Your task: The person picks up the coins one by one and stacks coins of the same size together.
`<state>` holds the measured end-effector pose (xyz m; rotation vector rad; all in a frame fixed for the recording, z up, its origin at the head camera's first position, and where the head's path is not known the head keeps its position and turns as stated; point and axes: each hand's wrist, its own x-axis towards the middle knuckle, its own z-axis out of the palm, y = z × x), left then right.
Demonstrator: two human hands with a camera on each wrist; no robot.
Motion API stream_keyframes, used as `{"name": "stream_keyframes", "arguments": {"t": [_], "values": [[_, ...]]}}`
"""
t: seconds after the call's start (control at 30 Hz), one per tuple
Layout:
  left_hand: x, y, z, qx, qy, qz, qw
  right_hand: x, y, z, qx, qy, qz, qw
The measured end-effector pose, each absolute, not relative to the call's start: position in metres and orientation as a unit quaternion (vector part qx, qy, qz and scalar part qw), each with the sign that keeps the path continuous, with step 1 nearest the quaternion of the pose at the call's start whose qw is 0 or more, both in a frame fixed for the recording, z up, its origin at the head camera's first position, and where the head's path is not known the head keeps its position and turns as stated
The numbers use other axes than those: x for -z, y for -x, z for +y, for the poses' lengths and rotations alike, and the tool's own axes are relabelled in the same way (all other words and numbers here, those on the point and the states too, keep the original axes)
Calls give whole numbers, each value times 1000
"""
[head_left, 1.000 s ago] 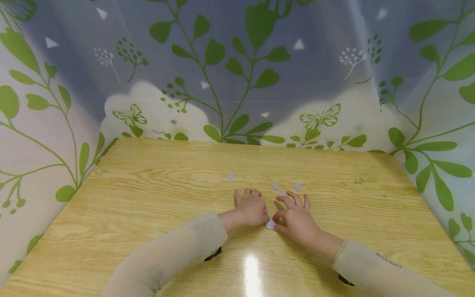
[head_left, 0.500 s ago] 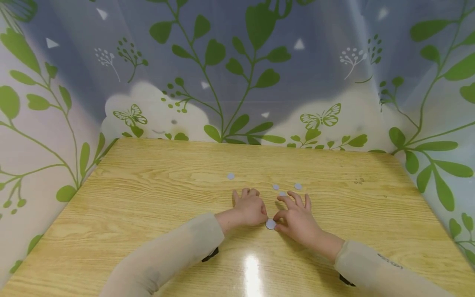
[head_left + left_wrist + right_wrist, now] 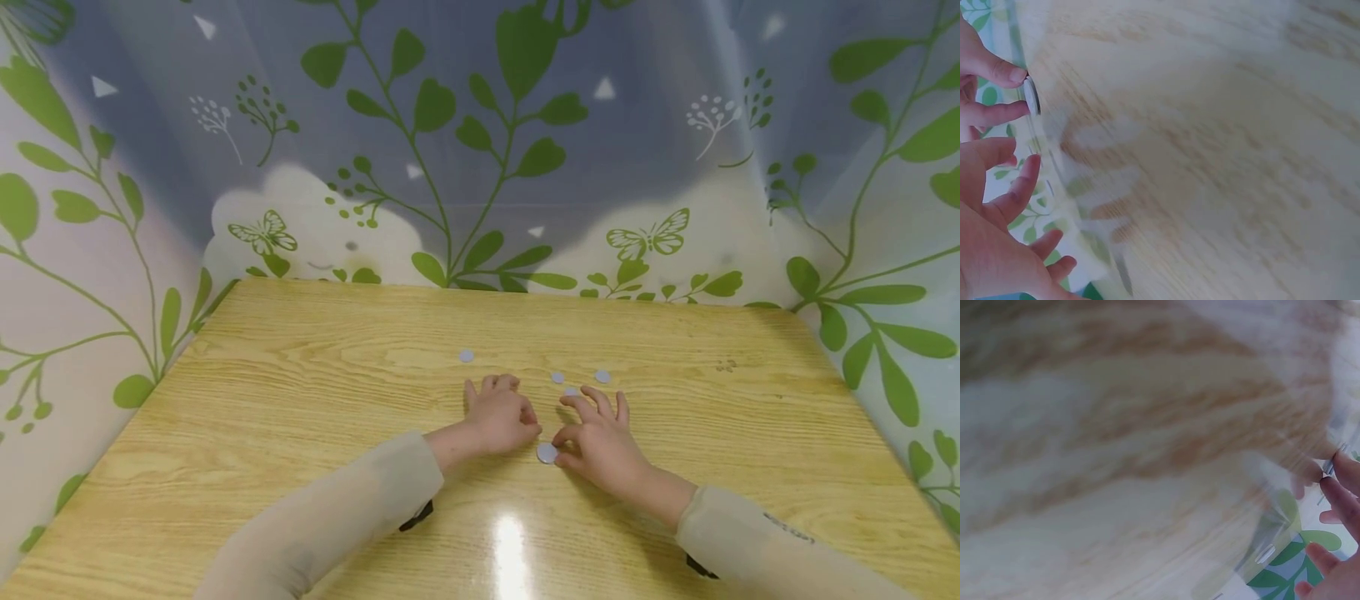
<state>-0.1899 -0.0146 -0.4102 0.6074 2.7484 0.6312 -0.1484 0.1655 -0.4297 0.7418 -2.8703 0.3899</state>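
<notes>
Tons of room left of the pale round disc (image 3: pixel 547 453) on that glossy wood-grain surface (image 3: pixel 300 375). It's lower center, lying flat, equally wide every way. Right hand (image 3: pixel 606 451) has its grip pinched on the rim; left hand (image 3: pixel 501 419) has its grip apart, just beside it.

The site presents as a small screened nook; whether it stands in a home or elsewhere cannot be determined. A curtain (image 3: pixel 480 204), printed with leaves (image 3: pixel 435 106), butterflies (image 3: pixel 648 236) and cloud (image 3: pixel 300 200), encloses the far, left and right sides. Between them lies a wood-grain worktop (image 3: pixel 337 350), its glossy surface showing bright glare (image 3: pixel 510 550).
</notes>
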Motion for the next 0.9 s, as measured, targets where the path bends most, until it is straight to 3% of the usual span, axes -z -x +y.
{"name": "stream_keyframes", "arguments": {"t": [0.43,0.9], "values": [[415,193,-22,-242,-194,947,81,430,148,166,-125,-245,-959,72],[416,195,-27,-245,-182,949,74,427,148,166,-125,-240,-961,50]]}}
